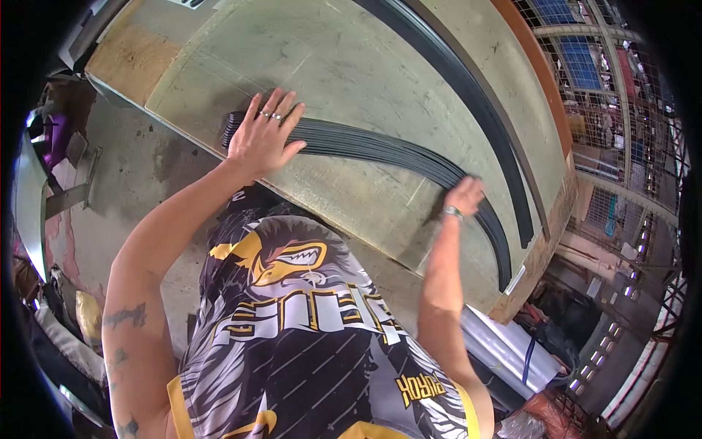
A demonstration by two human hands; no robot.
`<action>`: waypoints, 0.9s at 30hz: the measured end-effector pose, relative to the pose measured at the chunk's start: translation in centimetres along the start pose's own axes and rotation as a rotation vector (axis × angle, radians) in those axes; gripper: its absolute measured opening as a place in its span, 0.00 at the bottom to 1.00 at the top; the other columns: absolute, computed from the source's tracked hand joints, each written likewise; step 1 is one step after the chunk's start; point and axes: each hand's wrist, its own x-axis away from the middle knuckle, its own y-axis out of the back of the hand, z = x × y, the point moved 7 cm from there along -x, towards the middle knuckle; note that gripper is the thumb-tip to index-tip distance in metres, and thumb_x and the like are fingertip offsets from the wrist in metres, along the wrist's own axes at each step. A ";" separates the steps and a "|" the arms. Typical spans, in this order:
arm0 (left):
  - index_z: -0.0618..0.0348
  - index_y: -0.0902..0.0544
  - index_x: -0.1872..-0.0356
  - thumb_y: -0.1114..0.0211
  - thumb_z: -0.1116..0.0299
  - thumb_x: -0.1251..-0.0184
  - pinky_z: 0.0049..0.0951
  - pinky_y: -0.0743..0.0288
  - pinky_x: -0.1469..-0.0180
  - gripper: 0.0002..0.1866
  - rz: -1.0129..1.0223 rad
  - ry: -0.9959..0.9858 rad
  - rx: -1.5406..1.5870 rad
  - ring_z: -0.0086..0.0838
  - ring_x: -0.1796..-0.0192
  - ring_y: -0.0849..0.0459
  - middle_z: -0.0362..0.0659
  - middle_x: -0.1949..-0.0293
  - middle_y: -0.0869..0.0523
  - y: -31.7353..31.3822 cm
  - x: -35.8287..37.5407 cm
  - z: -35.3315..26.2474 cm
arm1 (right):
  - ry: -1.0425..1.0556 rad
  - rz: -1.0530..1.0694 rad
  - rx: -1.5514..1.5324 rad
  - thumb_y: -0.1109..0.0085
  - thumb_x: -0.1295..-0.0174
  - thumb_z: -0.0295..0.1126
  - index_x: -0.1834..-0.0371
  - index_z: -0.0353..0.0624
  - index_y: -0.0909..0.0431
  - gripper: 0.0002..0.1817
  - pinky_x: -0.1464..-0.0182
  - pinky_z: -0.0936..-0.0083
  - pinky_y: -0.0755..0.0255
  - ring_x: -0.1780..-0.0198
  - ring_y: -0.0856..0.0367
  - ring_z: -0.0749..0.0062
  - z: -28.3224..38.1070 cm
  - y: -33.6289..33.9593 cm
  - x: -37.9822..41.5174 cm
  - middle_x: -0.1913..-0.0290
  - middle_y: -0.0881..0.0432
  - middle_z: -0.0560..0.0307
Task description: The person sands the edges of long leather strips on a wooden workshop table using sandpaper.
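A bundle of long, thin black strips (365, 144) lies across the worktable near its front edge, looking curved in the wide view. My left hand (267, 135) rests flat on the bundle near its left end, fingers spread, with rings on it. Toward the bundle's right part, my right hand (465, 196) touches the strips; it is slightly blurred and its fingers are partly hidden. Farther back on the table lies a second group of dark strips (468, 80), apart from the first.
The worktable (329, 80) has a worn, pale top and a wooden right end. A wire mesh rack (607, 95) stands beyond it at the right. Rolls of clear plastic (512, 351) lie below the right end. Metal parts stand at the far left.
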 end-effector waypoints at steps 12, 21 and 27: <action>0.51 0.36 0.15 0.42 0.39 0.21 0.58 0.50 0.13 0.42 0.001 -0.006 -0.048 0.46 0.13 0.42 0.48 0.16 0.36 -0.1 -0.3 -0.4 | 0.359 0.133 -0.217 0.49 0.19 0.41 0.19 0.48 0.27 0.28 0.17 0.27 0.55 0.12 0.43 0.45 4.2 1.4 5.7 0.17 0.29 0.50; 0.50 0.37 0.14 0.39 0.38 0.23 0.57 0.49 0.13 0.44 -0.029 -0.015 -0.053 0.47 0.14 0.40 0.49 0.16 0.35 0.3 -0.4 -0.4 | 0.834 0.378 -0.341 0.35 0.31 0.42 0.16 0.52 0.32 0.39 0.14 0.33 0.59 0.09 0.51 0.49 23.8 4.1 22.9 0.12 0.38 0.56; 0.50 0.39 0.13 0.40 0.38 0.22 0.58 0.49 0.14 0.44 -0.018 -0.011 -0.066 0.48 0.14 0.39 0.49 0.16 0.35 -0.3 -0.5 -0.5 | 0.453 0.041 -0.188 0.46 0.24 0.35 0.26 0.41 0.22 0.25 0.21 0.41 0.37 0.20 0.30 0.39 3.1 2.9 6.4 0.24 0.21 0.41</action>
